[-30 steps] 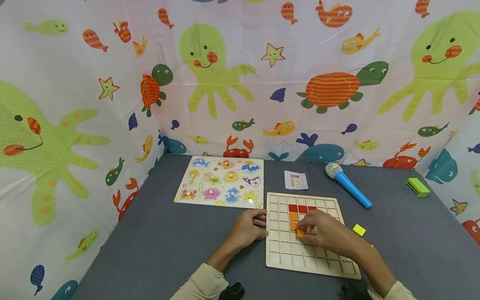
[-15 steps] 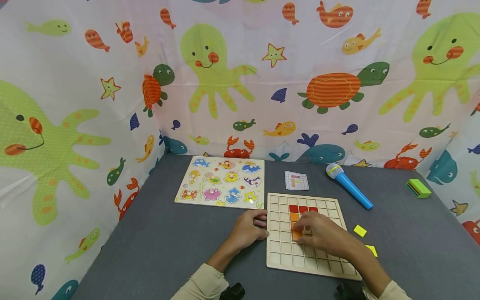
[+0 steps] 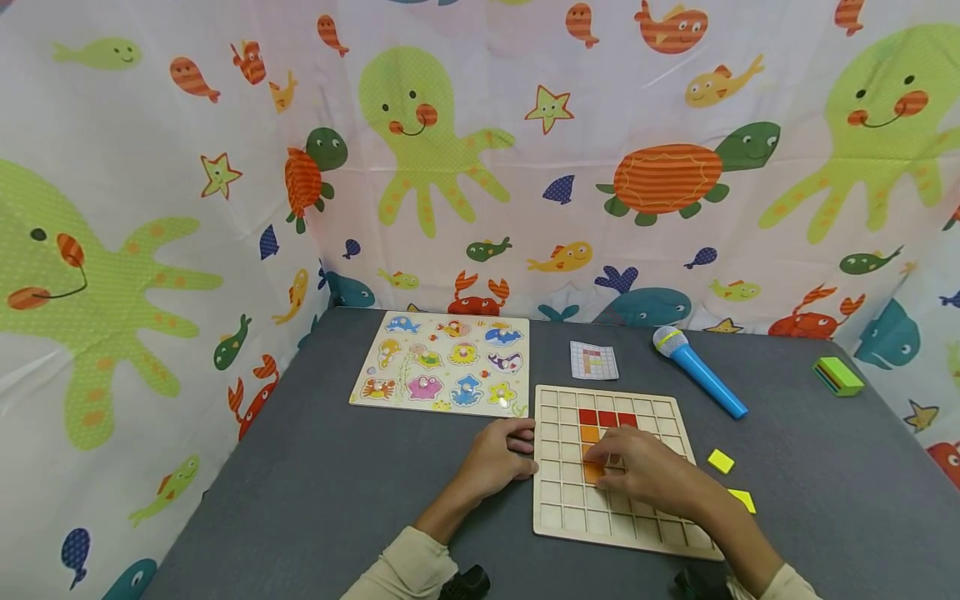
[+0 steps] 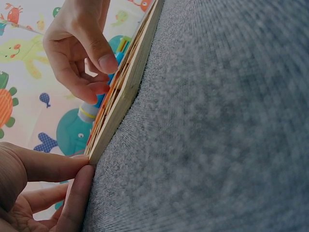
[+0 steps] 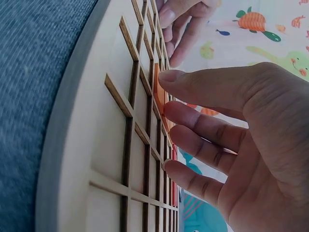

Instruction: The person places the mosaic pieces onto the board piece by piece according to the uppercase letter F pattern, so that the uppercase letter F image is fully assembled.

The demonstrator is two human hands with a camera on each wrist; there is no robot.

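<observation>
Third orange tile (image 3: 593, 473) lies level under the right hand (image 3: 647, 467)

The right hand has its fingers loosely bent, with thumb and fingertips at the third orange tile; whether they pinch it or only touch it, one cannot tell surely, because the fingers cover part of it. A second ago this tile was tilted; now it lies in line below two other orange tiles (image 3: 590, 434), so the column looks three long. The left hand (image 3: 491, 458) pinches the grid board (image 3: 555, 500) at its near-side edge, thumb and forefinger closed on the wood.

In the board's cells, just beyond the right fingertips, three red tiles (image 3: 606, 418) make a row. Two yellow tiles (image 3: 721, 462) lie right of this hand, one partly behind its wrist. Farther beyond it are a small pattern card (image 3: 594, 361) and a blue microphone (image 3: 705, 379); beyond the left hand, a puzzle board (image 3: 405, 400) contains sea-animal pieces.
</observation>
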